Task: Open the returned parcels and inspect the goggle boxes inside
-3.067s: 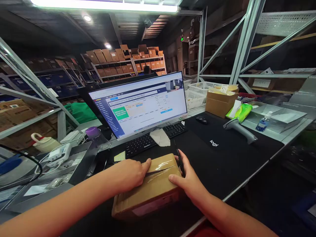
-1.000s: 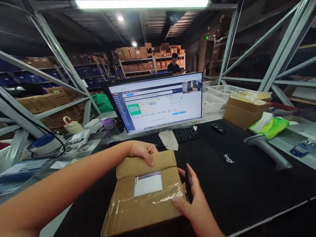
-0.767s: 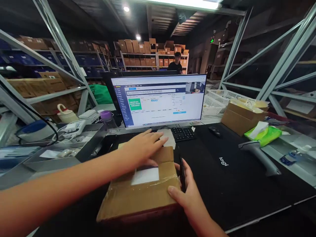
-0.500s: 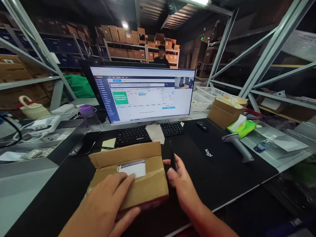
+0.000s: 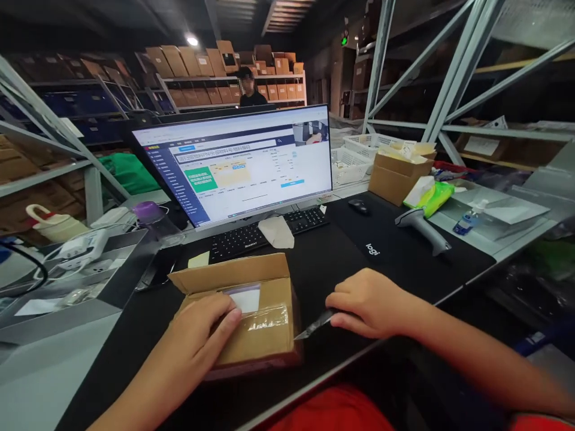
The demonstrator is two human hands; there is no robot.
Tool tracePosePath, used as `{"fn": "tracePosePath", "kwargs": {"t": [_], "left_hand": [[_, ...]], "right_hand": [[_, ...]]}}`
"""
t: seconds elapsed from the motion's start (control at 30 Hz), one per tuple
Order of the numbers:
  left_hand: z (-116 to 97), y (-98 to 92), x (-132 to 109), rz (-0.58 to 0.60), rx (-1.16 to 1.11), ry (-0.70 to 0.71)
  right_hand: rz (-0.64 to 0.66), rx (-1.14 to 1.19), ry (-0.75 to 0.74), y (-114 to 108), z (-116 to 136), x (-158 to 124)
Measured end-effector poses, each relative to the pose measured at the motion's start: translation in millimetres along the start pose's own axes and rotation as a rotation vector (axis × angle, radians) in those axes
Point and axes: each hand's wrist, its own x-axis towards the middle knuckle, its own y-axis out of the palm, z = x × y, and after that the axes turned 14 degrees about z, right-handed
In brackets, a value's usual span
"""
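Observation:
A brown cardboard box lies on the black desk mat, its rear flap raised and a white label on top. Clear tape shines across its top. My left hand rests on the box's left part, fingertips beside the label, pressing it against the mat. To the right of the box, my right hand is closed round a dark-handled knife. The knife's blade points left, its tip at the box's right edge.
Behind the box stand a keyboard with a paper piece on it, and a monitor. A mouse, a scanner and an open carton are at the right. A person is beyond the monitor.
My right hand has turned over and moved right, swinging the knife from upright to pointing left at the box edge. My left hand remains on the box. The camera view has shifted right.

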Motion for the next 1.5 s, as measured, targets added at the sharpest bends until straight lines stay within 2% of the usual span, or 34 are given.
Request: {"fn": "tracePosePath", "kwargs": {"t": [0.2,0.27,0.33,0.43,0.5,0.57,0.63,0.8,0.9,1.1,1.23,1.37,1.43,1.5], "left_hand": [[5.9,2.8,-3.6,-0.082,-0.025,0.058],[8.1,3.9,-5.3,-0.112,-0.023,0.089],[9.4,6.0,-7.8,-0.147,0.006,0.128],[8.2,10.8,-11.7,-0.245,0.101,0.164],[5.8,14.4,-13.1,-0.342,0.188,0.192],[3.5,17.6,-13.6,-0.431,0.265,0.231],[2.1,20.4,-14.6,-0.501,0.324,0.272],[1.5,31.0,-25.3,-0.665,0.428,0.349],[3.2,40.6,-32.9,-0.742,0.416,0.405],[11.9,60.4,-39.3,-0.866,0.268,0.524],[8.2,63.6,-31.6,-0.954,0.266,0.544],[2.7,45.8,-22.9,-0.96,0.307,0.614],[6.0,29.4,-22.9,-0.963,0.284,0.631],[15.3,10.6,-24.9,-0.909,0.278,0.612]], "right_hand": [[-0.022,-0.292,-0.092,-16.6,-18.2,29.8],[-0.032,-0.356,-0.06,-22.9,-33.7,41.1],[-0.047,-0.39,0.038,-27.4,-52.7,49.7],[-0.118,-0.278,0.157,-25.5,-76.8,55.7],[-0.26,0.02,0.15,-17.0,-81.9,58.9],[-0.408,0.466,0.081,-4.2,-74.8,67.0],[-0.449,0.864,0.013,10.2,-56.8,81.8],[-0.291,1.385,-0.05,37.3,2.7,124.3],[-0.228,1.584,-0.109,41.4,22.7,129.5],[-0.128,1.643,-0.065,42.3,27.5,114.0],[-0.201,1.61,0.096,46.1,28.8,109.7],[-0.37,1.479,0.232,39.5,37.8,100.4],[-0.425,1.426,0.274,35.1,51.0,92.4],[-0.422,1.412,0.291,34.4,70.6,85.1]]}}
